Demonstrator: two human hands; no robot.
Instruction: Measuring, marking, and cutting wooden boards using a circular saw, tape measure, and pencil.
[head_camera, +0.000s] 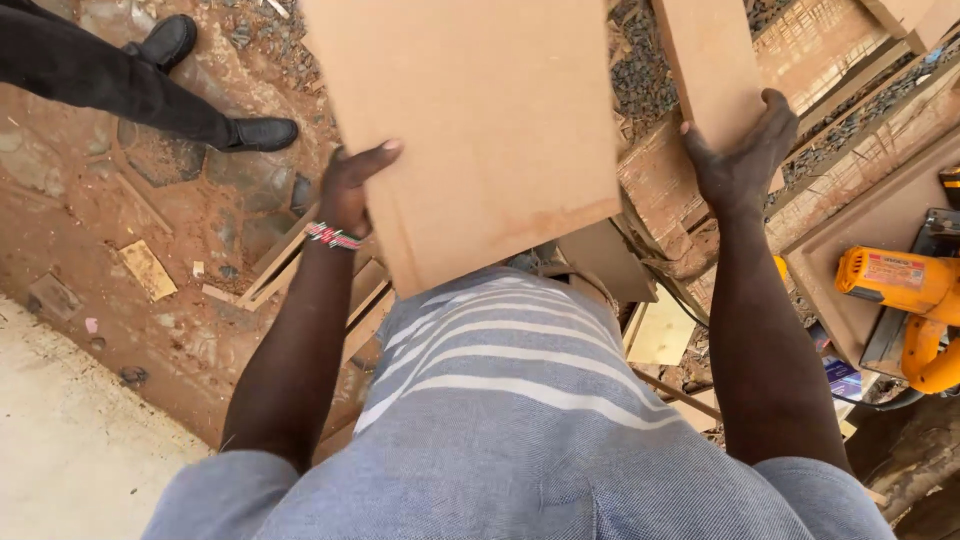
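Above lap: two brown boards (470, 120) (712, 70), one per hand (350, 190) (740, 160).

Outdoor carpentry workshop on bare reddish earth. Brown fibreboard panels (470, 120) held up between both hands, more boards stacked beyond the right hand (738, 160). Yellow power saw (905, 300) on a bench right of that hand. Timber offcuts (148, 268) and wood strips littering the ground below the left hand (352, 185).
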